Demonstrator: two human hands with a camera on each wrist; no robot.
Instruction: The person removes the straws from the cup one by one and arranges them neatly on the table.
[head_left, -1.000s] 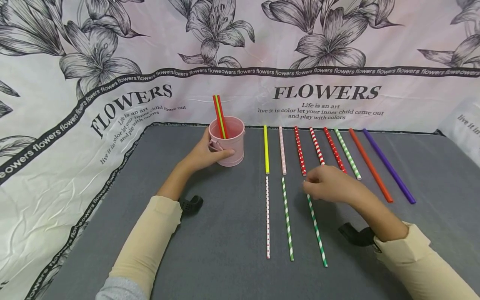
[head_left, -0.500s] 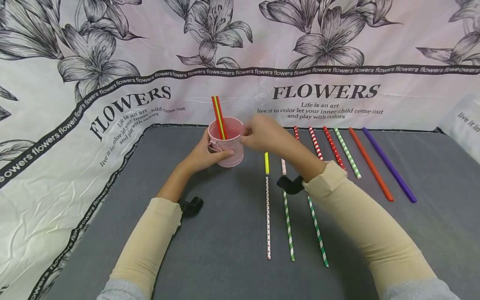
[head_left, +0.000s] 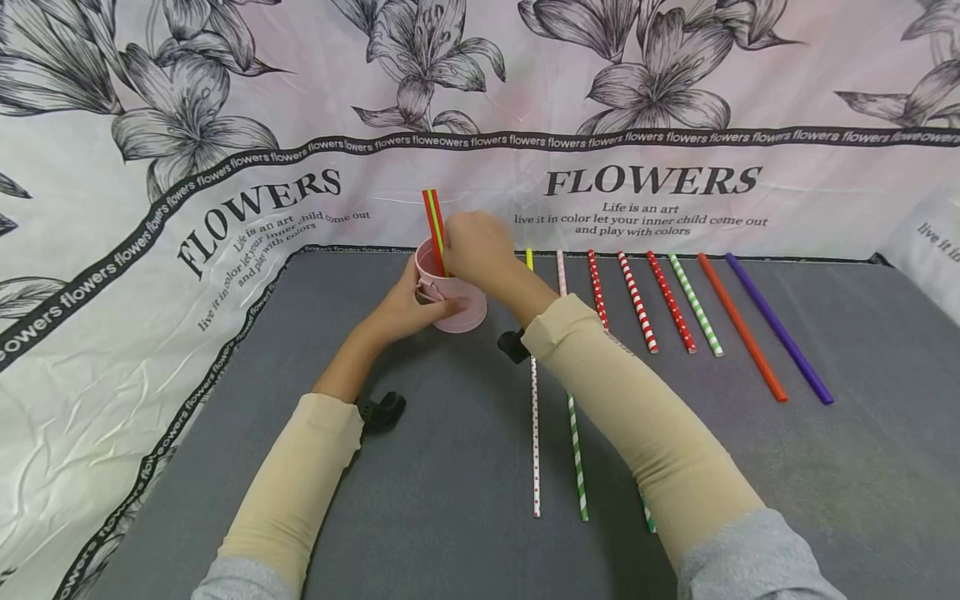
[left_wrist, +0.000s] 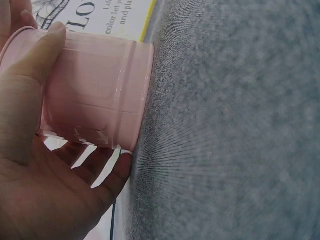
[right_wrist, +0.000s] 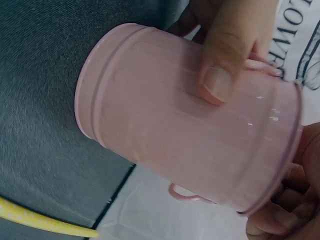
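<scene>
My left hand [head_left: 405, 310] grips the pink bucket [head_left: 467, 315], which stands upright on the grey cloth; in the left wrist view the thumb lies along its side. Red and lime-green straws [head_left: 435, 225] lean inside it and stick out above the rim. Beside these straws, over the bucket's mouth, is my right hand [head_left: 480, 246]. The right wrist view shows its curled fingers [right_wrist: 280, 220] at the rim of the bucket [right_wrist: 165, 110]. Whether they pinch a straw is hidden.
Right of the bucket, several straws lie in a back row, from a yellow straw [head_left: 529, 260] to a purple straw [head_left: 780, 329]. In front lie a red-dotted white straw [head_left: 536, 450] and a green-striped straw [head_left: 579, 467]. My right sleeve [head_left: 637, 425] partly covers another green-striped straw [head_left: 648, 515].
My right hand has left the green-striped straw lying on the cloth and moved left and away to the bucket's mouth. The left hand and bucket have stayed in place.
</scene>
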